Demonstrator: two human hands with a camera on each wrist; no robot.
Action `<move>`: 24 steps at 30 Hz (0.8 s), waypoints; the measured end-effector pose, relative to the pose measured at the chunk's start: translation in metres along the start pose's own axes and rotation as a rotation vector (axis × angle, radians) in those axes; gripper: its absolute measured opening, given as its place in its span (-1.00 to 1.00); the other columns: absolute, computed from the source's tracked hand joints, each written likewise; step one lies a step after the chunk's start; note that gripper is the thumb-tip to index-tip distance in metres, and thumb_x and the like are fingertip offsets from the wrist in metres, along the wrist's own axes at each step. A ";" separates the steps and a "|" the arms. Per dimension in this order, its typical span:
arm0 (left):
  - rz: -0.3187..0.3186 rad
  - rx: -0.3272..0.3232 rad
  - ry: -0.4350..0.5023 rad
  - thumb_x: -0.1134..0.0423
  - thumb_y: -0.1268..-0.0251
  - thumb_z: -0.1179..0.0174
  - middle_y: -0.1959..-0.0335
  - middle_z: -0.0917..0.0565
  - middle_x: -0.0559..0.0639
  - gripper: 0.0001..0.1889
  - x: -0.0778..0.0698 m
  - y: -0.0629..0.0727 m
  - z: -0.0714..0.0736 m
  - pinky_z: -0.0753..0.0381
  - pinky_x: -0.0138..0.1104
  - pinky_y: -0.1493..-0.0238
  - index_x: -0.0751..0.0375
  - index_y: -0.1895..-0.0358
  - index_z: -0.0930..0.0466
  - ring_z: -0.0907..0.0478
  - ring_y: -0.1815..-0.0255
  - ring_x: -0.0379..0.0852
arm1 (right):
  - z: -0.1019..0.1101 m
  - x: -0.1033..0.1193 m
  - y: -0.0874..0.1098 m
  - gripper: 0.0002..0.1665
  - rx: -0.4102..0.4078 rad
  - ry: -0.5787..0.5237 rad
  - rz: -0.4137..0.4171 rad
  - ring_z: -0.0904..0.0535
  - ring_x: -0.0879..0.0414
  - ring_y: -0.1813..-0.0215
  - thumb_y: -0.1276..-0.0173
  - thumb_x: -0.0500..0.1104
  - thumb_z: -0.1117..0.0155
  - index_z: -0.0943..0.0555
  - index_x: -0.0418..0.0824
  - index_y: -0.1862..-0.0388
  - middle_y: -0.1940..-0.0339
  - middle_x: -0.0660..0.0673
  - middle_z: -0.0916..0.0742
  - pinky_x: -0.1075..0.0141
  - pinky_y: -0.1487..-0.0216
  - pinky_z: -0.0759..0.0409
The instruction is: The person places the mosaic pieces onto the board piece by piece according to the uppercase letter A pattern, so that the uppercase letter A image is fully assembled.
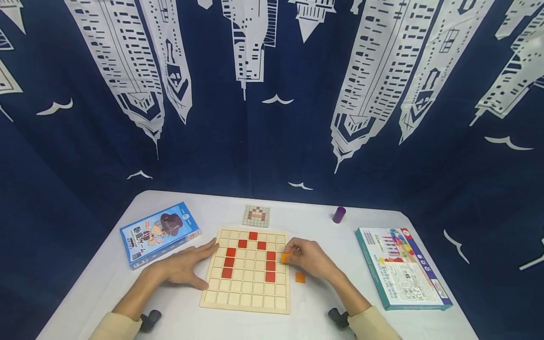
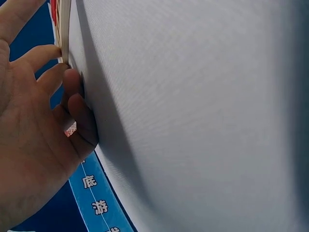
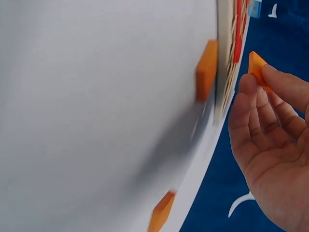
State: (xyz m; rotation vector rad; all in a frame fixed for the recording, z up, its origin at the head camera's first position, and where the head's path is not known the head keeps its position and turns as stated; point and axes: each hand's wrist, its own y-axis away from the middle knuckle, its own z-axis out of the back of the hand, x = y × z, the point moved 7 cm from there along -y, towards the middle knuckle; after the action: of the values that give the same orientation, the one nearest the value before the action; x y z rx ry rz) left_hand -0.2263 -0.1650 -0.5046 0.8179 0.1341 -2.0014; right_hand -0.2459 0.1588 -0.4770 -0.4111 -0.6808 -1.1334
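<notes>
A wooden grid board (image 1: pixel 242 300) lies on the white table with several red tiles (image 1: pixel 253 235) set in an arch of cells. My left hand (image 1: pixel 187 265) spreads its thumb and fingers along the board's left edge; in the left wrist view its fingertips (image 2: pixel 55 51) reach the board's side. Over the board's right edge, my right hand (image 1: pixel 310 257) pinches an orange square tile (image 3: pixel 257 70) between thumb and fingers. Another orange tile (image 1: pixel 300 277) lies just right of the board. The right wrist view shows a further orange tile (image 3: pixel 161 212) on the table, hidden in the head view.
Behind the board lies a small pattern card (image 1: pixel 256 216). A blue game box (image 1: pixel 159 233) is at the left, a teal-edged box (image 1: pixel 405 269) at the right. A purple cylinder (image 1: pixel 339 215) stands near the back edge. Dark blue printed cloth (image 1: pixel 255 141) hangs beyond the table.
</notes>
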 end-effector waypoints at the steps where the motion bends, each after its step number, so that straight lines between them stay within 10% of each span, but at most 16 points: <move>1: -0.001 0.000 0.000 -0.16 0.12 -0.54 -0.67 0.04 0.08 0.19 0.000 0.000 0.000 0.04 0.27 -0.54 0.09 -0.61 -0.09 0.01 -0.61 0.31 | -0.002 0.003 -0.003 -0.85 0.008 -0.005 0.004 -0.52 0.15 0.30 -0.28 -0.25 -0.43 -0.65 -0.05 0.24 0.41 0.08 -0.63 0.35 0.28 -0.54; 24: -0.020 -0.022 -0.006 -0.18 0.12 -0.54 -0.67 0.01 0.02 0.19 -0.003 0.003 0.002 0.01 0.23 -0.55 0.11 -0.61 -0.08 -0.03 -0.62 0.20 | -0.057 0.061 -0.048 -0.85 0.128 -0.055 0.105 -0.55 0.25 0.34 -0.26 -0.20 -0.48 -0.69 -0.03 0.22 0.40 0.12 -0.69 0.41 0.24 -0.56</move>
State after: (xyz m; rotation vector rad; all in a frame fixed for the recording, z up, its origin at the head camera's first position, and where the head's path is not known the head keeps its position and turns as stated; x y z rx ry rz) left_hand -0.2242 -0.1653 -0.5011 0.7993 0.1611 -2.0171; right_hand -0.2586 0.0629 -0.4790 -0.3657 -0.7664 -0.9764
